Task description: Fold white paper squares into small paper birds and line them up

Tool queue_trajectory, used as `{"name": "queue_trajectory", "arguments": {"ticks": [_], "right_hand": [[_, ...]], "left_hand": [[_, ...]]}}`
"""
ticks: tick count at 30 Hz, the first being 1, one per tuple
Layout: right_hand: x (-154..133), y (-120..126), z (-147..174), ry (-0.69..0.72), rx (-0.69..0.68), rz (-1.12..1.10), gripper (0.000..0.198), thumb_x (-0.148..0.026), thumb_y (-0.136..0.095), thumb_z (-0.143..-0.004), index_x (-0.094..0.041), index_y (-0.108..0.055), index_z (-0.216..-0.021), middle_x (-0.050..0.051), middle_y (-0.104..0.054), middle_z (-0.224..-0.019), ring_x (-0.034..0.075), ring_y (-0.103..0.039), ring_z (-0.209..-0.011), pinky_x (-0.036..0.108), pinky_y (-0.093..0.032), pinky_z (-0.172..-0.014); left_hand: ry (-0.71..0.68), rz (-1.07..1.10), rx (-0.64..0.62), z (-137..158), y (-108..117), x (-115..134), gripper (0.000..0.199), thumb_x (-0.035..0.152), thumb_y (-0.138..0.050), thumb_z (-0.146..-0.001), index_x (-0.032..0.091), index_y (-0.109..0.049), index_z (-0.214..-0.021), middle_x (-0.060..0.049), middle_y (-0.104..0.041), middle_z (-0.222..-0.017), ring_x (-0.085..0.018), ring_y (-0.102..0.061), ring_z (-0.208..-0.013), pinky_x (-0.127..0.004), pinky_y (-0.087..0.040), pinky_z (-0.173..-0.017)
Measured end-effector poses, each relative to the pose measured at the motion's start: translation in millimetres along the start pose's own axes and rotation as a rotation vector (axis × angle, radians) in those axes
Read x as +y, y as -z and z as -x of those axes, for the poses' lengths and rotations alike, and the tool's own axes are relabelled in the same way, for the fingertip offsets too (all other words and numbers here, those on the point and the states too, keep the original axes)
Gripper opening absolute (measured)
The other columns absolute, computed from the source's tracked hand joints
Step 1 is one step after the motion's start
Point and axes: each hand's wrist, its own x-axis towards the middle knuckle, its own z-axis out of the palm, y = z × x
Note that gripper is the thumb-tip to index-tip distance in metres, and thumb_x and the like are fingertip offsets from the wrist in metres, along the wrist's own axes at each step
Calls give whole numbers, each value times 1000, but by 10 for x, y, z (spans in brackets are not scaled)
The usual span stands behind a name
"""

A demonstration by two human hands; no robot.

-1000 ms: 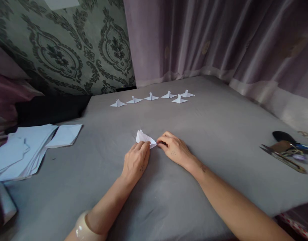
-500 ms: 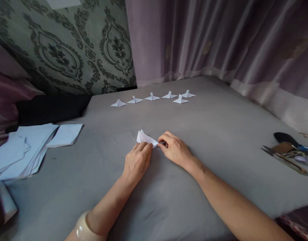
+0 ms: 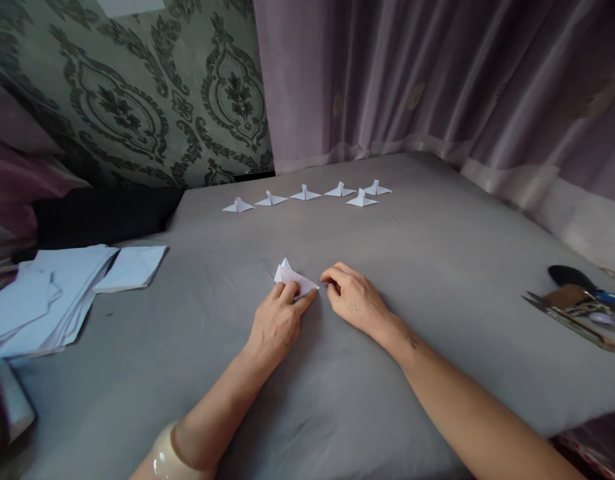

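A small piece of folded white paper (image 3: 293, 278) lies in the middle of the grey-covered surface, with pointed flaps standing up on its left and a sharp corner to the right. My left hand (image 3: 277, 317) grips its near edge, thumb stretched along toward the right corner. Just right of that corner is my right hand (image 3: 355, 293), fingers curled and a little apart, off the paper and holding nothing I can see. Farther back, several finished paper figures, among them one folded paper bird (image 3: 361, 199), stand in a loose row.
On the left lie a stack of white paper sheets (image 3: 77, 293) and a smaller pile of cut paper (image 3: 132, 267). Black cloth (image 3: 102, 217) is behind them. Scissors (image 3: 572, 323) lie among small items at the far right. A curtain (image 3: 387, 80) hangs behind.
My right hand has let go of the paper's right corner and shifted slightly right. My left thumb has extended along the near edge toward that corner.
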Motion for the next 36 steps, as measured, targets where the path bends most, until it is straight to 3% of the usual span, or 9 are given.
{"name": "queue_trajectory", "arguments": {"ticks": [6,8,11,15,20,24,27,33,36], "right_hand": [[-55,4,29,16,-12,-23,17,-20,-49,-89,-23,-62,-100,3,-61,-99,12,-58,-74,24,-43,-67],[-77,-14,32,41,-24,-39,19,-27,-53,-89,-23,-61,-105,2,-61,-100,11,-57,-72,24,-43,-66],[-104,-53,34,101,-43,-47,15,-23,-53,-89,-22,-61,-101,2,-61,-100,11,-58,-76,23,-43,-69],[-110,-83,35,175,-33,-18,15,-17,-49,-90,-22,-62,-95,3,-60,-98,13,-59,-81,24,-43,-73],[-151,-27,52,164,16,-11,29,-4,-43,-83,-21,-59,-101,4,-59,-102,14,-58,-83,25,-44,-74],[-258,29,96,200,-5,-90,34,-11,-53,-79,-22,-54,-112,5,-57,-108,13,-56,-79,24,-45,-72],[-292,1,119,252,5,-45,23,-23,-53,-87,-25,-59,-109,3,-56,-100,12,-55,-75,23,-44,-67],[-173,-77,74,293,118,186,31,-11,-39,-92,-24,-67,-94,3,-55,-89,12,-53,-75,23,-40,-66],[-143,-37,69,315,86,264,32,-9,-40,-91,-24,-67,-95,4,-56,-91,13,-52,-74,25,-39,-67]], "left_hand": [[47,79,69,27,14,15,33,12,-42,-90,22,-59,-115,-7,-61,-98,-20,-55,-87,-28,-50,-69],[60,147,150,43,13,18,28,13,-41,-90,19,-60,-110,-7,-63,-100,-19,-57,-89,-27,-50,-71],[63,198,322,70,25,34,25,9,-44,-87,17,-59,-106,-8,-61,-102,-17,-58,-91,-26,-49,-77],[201,65,560,111,86,75,31,12,-52,-82,16,-55,-112,-14,-54,-110,-24,-53,-102,-40,-41,-92],[267,-10,427,130,140,26,38,14,-53,-81,19,-52,-118,-14,-53,-126,-31,-42,-120,-49,-28,-99],[207,-12,351,137,128,-71,21,12,-48,-86,23,-60,-99,-5,-67,-107,-27,-50,-109,-49,-23,-99],[180,-32,346,150,145,-72,19,12,-47,-88,23,-62,-92,-2,-71,-94,-24,-54,-99,-49,-22,-98],[129,-96,366,168,212,65,15,15,-52,-87,23,-63,-93,-2,-71,-90,-24,-54,-92,-46,-26,-92],[96,-79,321,169,201,103,16,12,-50,-86,23,-63,-90,-2,-71,-92,-24,-53,-93,-44,-26,-91]]}}
